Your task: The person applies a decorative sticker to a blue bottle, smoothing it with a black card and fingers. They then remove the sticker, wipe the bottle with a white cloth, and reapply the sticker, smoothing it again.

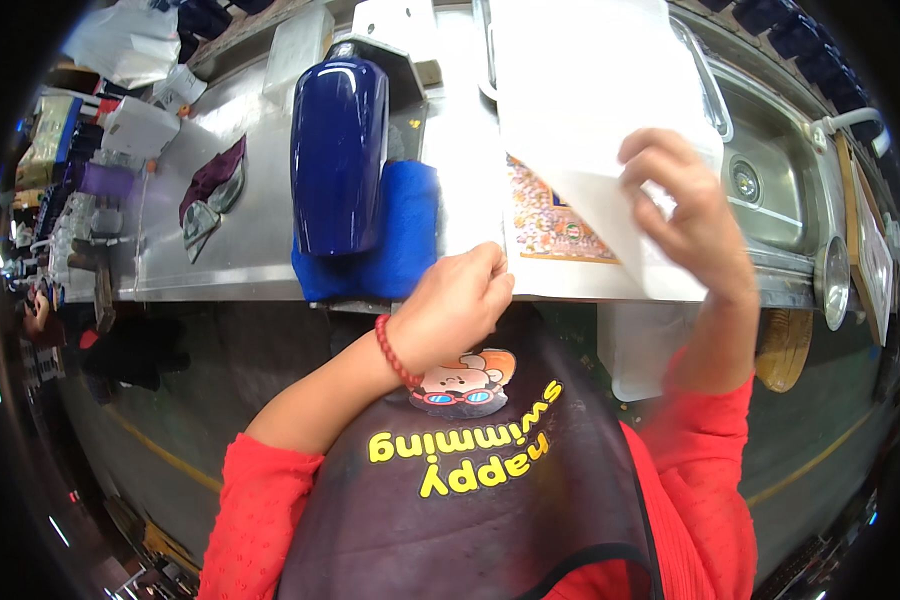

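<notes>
On the bench in front of me lies a printed sheet (560, 225) with a colourful pattern of small figures and a white margin. A thin white cover paper (610, 90) lies over most of it, its near corner folded up. My right hand (690, 215), slightly blurred, grips that raised paper with curled fingers. My left hand (455, 305), a red bead bracelet on its wrist, is closed at the sheet's near left corner; its fingertips press the edge there. Left of it a glossy dark blue bottle-shaped vessel (338, 160) lies on a folded blue cloth (410, 215).
A steel sink (770, 170) with a white tap and a metal bowl (832, 282) are at right. A purple and grey cloth (213, 190) lies on the steel bench at left, with glassware and boxes beyond. A white tub (645, 345) stands below the bench edge.
</notes>
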`<state>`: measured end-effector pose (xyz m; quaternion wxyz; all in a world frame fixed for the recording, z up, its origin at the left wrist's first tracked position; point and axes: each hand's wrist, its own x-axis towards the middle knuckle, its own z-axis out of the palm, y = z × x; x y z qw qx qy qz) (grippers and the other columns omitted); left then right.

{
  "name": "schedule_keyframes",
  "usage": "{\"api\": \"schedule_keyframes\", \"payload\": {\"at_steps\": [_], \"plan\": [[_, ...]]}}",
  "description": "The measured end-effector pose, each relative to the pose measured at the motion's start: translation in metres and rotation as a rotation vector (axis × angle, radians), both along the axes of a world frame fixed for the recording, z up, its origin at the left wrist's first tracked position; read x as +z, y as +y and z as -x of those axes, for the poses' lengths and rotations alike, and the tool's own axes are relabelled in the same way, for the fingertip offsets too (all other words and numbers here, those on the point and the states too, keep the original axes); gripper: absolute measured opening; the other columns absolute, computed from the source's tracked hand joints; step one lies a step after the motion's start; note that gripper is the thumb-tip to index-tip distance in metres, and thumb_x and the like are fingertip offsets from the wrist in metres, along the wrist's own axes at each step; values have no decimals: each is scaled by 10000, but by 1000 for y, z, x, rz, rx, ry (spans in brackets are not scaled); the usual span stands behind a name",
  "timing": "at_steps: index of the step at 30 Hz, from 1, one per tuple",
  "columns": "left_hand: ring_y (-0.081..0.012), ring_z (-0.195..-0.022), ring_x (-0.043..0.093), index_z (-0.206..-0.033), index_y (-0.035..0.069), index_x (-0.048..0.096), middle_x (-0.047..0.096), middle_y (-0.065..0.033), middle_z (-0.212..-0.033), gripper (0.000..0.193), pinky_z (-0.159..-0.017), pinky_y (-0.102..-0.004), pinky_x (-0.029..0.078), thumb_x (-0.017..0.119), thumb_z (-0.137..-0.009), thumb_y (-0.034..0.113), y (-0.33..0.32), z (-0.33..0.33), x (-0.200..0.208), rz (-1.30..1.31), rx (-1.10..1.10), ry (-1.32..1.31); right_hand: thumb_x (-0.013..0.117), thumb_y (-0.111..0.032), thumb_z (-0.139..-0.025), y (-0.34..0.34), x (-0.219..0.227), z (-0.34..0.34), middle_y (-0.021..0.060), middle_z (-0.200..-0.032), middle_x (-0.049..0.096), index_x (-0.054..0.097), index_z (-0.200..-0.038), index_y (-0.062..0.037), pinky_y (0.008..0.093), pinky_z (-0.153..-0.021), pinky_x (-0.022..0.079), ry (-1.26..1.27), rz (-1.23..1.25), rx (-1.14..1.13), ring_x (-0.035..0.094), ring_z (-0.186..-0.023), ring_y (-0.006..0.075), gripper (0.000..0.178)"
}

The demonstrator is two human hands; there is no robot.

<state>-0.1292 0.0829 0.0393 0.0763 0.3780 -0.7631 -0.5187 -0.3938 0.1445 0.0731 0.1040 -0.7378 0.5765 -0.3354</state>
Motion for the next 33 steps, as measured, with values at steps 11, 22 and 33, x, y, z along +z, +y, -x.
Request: {"api": "schedule_keyframes", "payload": {"at_steps": [11, 22, 33], "plan": [[-325, -1204, 584, -1509, 291, 464, 662, -126, -1286, 593, -956, -471, 523, 656, -956, 385, -123, 141, 25, 1384, -639, -338, 665, -78, -900, -18, 78, 47, 189, -1150, 655, 690, -1081, -27, 429, -943, 507, 422, 444, -412, 631, -1096, 345, 190], [-278, -996, 699, -1123, 18, 701, 730, -172, -1074, 330, -907, -382, 521, 579, -983, 291, -238, 197, 37, 474, -467, -258, 688, -69, -921, 66, 25, 64, 135, -1095, 681, 692, -1038, -4, 394, -911, 498, 97, 297, -636, 639, -1047, 306, 134], [-330, -1082, 680, -1278, 120, 661, 707, -175, -1172, 440, -936, -420, 532, 584, -945, 398, -232, 243, -6, 916, -560, -531, 688, -34, -896, 65, -5, 55, 145, -1099, 657, 682, -1034, 13, 395, -916, 487, -36, 160, -617, 613, -1061, 321, 145]]}}
